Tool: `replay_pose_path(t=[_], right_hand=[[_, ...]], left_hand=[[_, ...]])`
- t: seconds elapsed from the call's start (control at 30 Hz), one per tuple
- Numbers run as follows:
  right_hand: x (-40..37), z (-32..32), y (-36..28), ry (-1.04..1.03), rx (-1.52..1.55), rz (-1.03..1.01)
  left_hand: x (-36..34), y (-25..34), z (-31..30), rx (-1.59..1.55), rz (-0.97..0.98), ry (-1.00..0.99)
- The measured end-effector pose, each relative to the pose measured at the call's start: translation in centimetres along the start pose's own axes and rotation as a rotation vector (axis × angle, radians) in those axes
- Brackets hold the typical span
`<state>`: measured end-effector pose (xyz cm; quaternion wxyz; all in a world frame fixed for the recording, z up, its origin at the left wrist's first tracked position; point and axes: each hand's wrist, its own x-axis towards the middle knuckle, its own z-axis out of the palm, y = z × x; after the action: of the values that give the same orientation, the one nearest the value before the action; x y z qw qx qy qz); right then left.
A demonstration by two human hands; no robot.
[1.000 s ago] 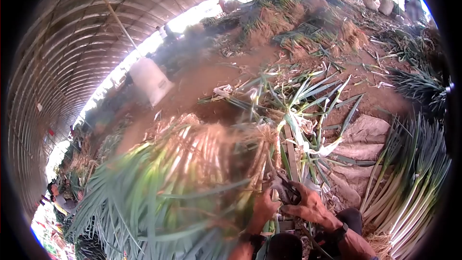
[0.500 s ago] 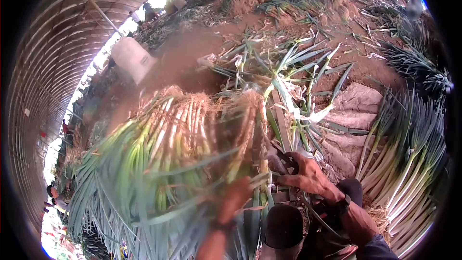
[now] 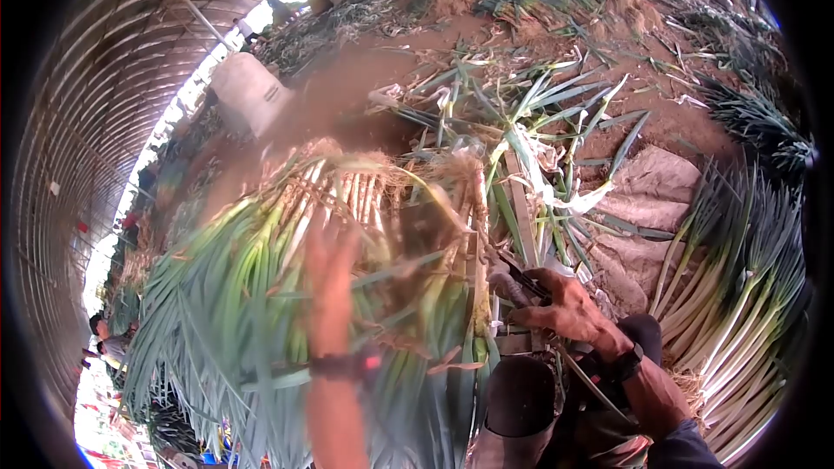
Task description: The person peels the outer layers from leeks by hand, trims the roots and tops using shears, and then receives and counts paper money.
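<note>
My left hand [image 3: 330,247], smeared by motion, is over the root ends of a big pile of green onions [image 3: 234,252]. The pile's white stalks and brown roots point away from me, and its long leaves spread toward me. A single green onion [image 3: 479,260] stands out at the pile's right edge, close to my right hand. My right hand [image 3: 565,308] is closed around a dark hand tool [image 3: 525,285], whose kind its fingers partly hide. A thin hose [image 3: 595,393] runs below that hand.
Peeled green onions [image 3: 738,295] lie at the right with white stalks toward me. Stripped leaves [image 3: 547,148] lie ahead beside brown sacking [image 3: 647,195]. A white sack [image 3: 249,94] stands at the back left. My boot [image 3: 519,399] is below my hands.
My left hand has moved left and forward, from near the right hand to over the pile's root ends. My right hand stays in nearly the same place with the tool.
</note>
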<state>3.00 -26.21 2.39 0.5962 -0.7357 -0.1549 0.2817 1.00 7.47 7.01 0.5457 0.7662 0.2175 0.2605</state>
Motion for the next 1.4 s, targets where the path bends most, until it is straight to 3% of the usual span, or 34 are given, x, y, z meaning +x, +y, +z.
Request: replay_pose_path(t=[0.07,0.1,0.2,0.27,0.33,0.37,0.47,0.6,0.9,1.0,1.23,1.33,1.4], right_hand=[[-0.1,-0.1,0.8,0.015,-0.051,-0.029],[0.0,-0.2,1.3,0.020,-0.082,-0.043],[-0.4,-0.9,3.5,-0.060,-0.320,-0.383],[-1.4,-1.6,3.4,-0.106,-0.547,-0.581],[-4.3,-1.6,-0.2,-0.181,-0.236,-0.032],[-5.0,-2.1,-0.9,-0.239,-0.234,0.075],[-6.3,-2.6,-0.7,-0.340,-0.332,0.034],[-6.8,-2.8,-0.4,-0.394,-0.388,0.006],[-6.8,-2.7,-2.7,-0.462,-0.552,0.040],[-6.6,-3.1,-2.2,-0.525,-0.464,-0.024],[-5.8,-2.0,-4.0,-0.651,-0.568,0.012],[-5.3,-1.9,-4.0,-0.620,-0.641,-0.003],[-5.1,-2.0,-3.2,-0.578,-0.652,-0.039]], left_hand=[[-2.7,-4.3,0.7,0.418,0.189,0.012],[-4.9,-4.2,1.5,0.438,0.142,-0.032],[-11.8,-6.7,4.2,0.484,-0.096,-0.339],[-16.1,-13.3,5.8,0.649,0.090,-0.394],[-19.4,-15.4,6.4,0.675,0.226,-0.360],[-20.4,-16.3,6.6,0.689,0.293,-0.343],[-21.3,-17.1,6.4,0.668,0.187,-0.294],[-20.5,-17.9,7.0,0.606,-0.110,-0.380],[-19.4,-17.2,8.1,0.573,-0.257,-0.488],[-19.8,-18.1,8.2,0.535,-0.153,-0.395],[-19.3,-18.1,8.3,0.529,-0.269,-0.438],[-19.2,-18.0,8.2,0.555,-0.191,-0.429],[-19.3,-22.0,8.8,0.740,0.002,-0.488]])
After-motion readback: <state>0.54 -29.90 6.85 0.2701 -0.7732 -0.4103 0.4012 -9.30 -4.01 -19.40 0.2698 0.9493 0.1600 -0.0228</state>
